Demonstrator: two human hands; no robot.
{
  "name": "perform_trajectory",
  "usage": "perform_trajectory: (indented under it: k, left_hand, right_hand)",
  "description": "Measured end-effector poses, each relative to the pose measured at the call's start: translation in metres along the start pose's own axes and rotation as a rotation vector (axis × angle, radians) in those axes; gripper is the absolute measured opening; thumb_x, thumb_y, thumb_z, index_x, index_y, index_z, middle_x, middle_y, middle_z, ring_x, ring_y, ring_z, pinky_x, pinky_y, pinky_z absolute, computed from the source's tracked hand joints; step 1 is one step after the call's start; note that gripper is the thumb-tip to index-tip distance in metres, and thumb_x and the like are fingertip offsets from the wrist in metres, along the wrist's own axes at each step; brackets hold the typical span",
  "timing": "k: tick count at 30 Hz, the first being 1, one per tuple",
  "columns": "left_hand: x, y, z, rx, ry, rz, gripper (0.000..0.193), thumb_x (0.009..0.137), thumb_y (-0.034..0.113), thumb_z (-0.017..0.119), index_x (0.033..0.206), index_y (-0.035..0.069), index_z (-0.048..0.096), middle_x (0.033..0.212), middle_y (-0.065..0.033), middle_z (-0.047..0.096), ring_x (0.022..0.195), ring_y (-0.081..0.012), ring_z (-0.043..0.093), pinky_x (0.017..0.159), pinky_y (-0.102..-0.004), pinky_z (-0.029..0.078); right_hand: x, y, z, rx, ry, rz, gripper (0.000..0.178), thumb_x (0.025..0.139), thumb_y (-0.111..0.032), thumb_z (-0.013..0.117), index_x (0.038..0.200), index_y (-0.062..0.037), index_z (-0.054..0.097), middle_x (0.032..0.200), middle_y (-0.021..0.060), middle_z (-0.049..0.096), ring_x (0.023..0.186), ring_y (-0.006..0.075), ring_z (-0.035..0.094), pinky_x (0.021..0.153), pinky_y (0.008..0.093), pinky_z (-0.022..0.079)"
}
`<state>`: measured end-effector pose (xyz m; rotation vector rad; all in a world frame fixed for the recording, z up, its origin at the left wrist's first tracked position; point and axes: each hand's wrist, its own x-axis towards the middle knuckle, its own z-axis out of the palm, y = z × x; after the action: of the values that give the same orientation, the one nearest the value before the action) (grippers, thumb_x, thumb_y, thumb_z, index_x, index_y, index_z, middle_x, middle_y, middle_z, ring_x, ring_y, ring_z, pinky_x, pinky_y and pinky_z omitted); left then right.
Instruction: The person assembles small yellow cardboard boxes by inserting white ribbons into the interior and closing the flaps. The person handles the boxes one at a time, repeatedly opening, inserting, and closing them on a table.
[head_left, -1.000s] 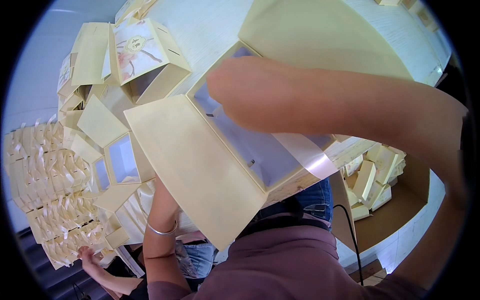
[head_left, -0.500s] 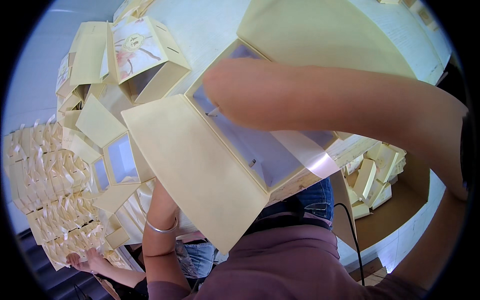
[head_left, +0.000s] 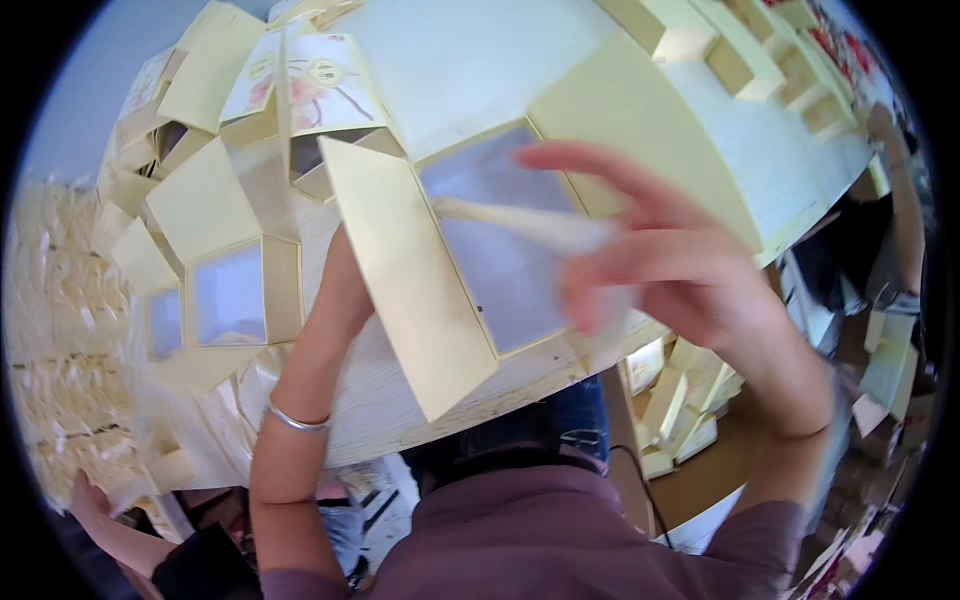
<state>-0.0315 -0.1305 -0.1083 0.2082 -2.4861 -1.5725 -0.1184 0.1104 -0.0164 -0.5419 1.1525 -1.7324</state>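
Note:
A cream gift box (head_left: 495,250) with a pale bluish-white inside lies open before me, its two wide flaps spread to either side. From a spot in its left inner wall a whitish ribbon (head_left: 530,222) runs across the opening to my right hand (head_left: 660,250). The fingers of that hand, smeared by motion, pinch the ribbon above the box, the index finger stretched out. My left hand (head_left: 345,285), with a silver bangle on the wrist, reaches behind the raised left flap (head_left: 410,280). Its fingers are hidden there.
Smaller open boxes (head_left: 230,295) and floral-printed boxes (head_left: 330,85) stand at the left. Beyond them lie rows of beribboned pieces (head_left: 60,300). A carton (head_left: 720,475) of box parts sits below the table edge at right. Other people's hands (head_left: 90,495) show at both sides.
My right hand has come up out of the box and back to the right, drawing the ribbon across. My view has shifted, showing more at the right.

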Motion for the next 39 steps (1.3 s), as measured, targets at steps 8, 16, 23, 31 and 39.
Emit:
perform_trajectory:
  k: [8, 16, 23, 31, 39]
  left_hand:
    - [0.002, 0.007, -0.019, -1.084, 0.056, -0.551, 0.016, 0.084, 0.014, 0.041, 0.084, 0.000, 0.050, 0.092, -0.0122, 0.057, 0.088, -0.0209, 0.056, 0.079, -0.0320, 0.046]
    - [0.002, -0.014, -0.028, -1.243, 0.165, -0.375, 0.012, 0.080, 0.014, 0.044, 0.077, 0.004, 0.046, 0.097, -0.0168, 0.055, 0.096, -0.0250, 0.051, 0.087, -0.0405, 0.041]
    - [-0.034, 0.069, -0.036, -1.133, 0.585, 0.142, 0.009, 0.080, 0.015, 0.042, 0.077, 0.006, 0.042, 0.076, -0.0051, 0.049, 0.069, -0.0138, 0.046, 0.069, -0.0285, 0.041]
    - [-0.030, 0.134, -0.029, -0.244, 0.225, 0.339, 0.043, 0.076, 0.004, 0.052, 0.116, 0.004, 0.037, 0.089, 0.0000, 0.045, 0.058, -0.0007, 0.037, 0.051, -0.0126, 0.030]
    - [-0.002, 0.108, -0.034, -0.178, 0.200, 0.266, 0.026, 0.078, 0.013, 0.061, 0.099, 0.001, 0.053, 0.082, 0.0019, 0.056, 0.066, -0.0014, 0.046, 0.055, -0.0145, 0.036]
  right_hand:
    - [-0.133, -0.107, -0.109, 0.012, 0.095, -1.047, 0.052, 0.076, 0.003, 0.041, 0.127, 0.0032, 0.027, 0.134, 0.0191, 0.024, 0.128, 0.0324, 0.013, 0.106, 0.0466, 0.010]
    - [-0.154, -0.188, -0.124, -0.809, 0.343, -0.272, 0.050, 0.089, -0.041, 0.032, 0.119, -0.0028, 0.045, 0.115, 0.0173, 0.048, 0.108, 0.0204, 0.046, 0.090, 0.0305, 0.038]
    - [-0.060, -0.167, -0.025, -1.227, 0.783, -0.744, 0.043, 0.084, -0.028, 0.039, 0.122, -0.0096, 0.045, 0.108, 0.0132, 0.052, 0.100, 0.0124, 0.050, 0.070, 0.0241, 0.049]
    - [0.039, -0.079, 0.075, -1.640, 0.046, -0.511, 0.031, 0.086, -0.024, 0.037, 0.095, 0.0015, 0.052, 0.068, 0.0138, 0.050, 0.068, 0.0237, 0.050, 0.065, 0.0337, 0.041]
    - [0.034, -0.091, 0.081, -1.460, 0.164, -0.342, 0.039, 0.088, -0.032, 0.035, 0.091, 0.0007, 0.056, 0.066, 0.0125, 0.049, 0.063, 0.0246, 0.047, 0.061, 0.0327, 0.038]
